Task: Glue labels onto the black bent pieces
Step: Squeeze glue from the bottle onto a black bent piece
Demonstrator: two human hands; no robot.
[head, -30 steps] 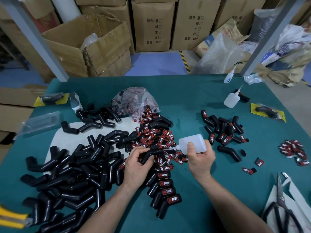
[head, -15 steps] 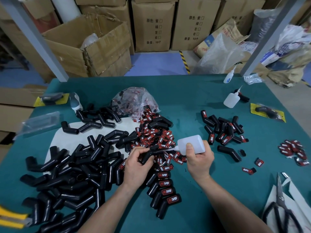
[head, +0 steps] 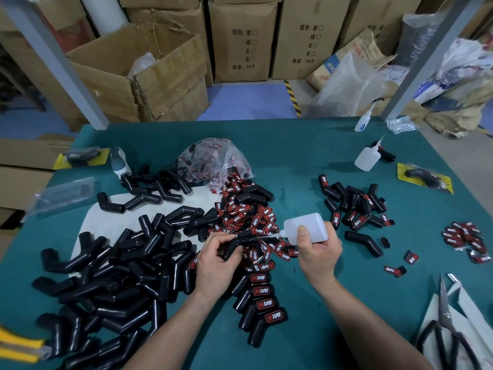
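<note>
left hand (head: 213,263) hides bent piece (head: 241,240); glue bottle (head: 306,227) nozzle tip unclear

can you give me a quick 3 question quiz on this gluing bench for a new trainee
1. True or false: the right hand holds the glue bottle with its nozzle aimed at the black bent piece in the left hand.
2. Where do the scissors lie? A) near right of the table B) far left C) inside the cardboard box
3. Fill in: the row of finished pieces by the left wrist carries red ____.

Key: 1 true; 2 A; 3 labels
</note>
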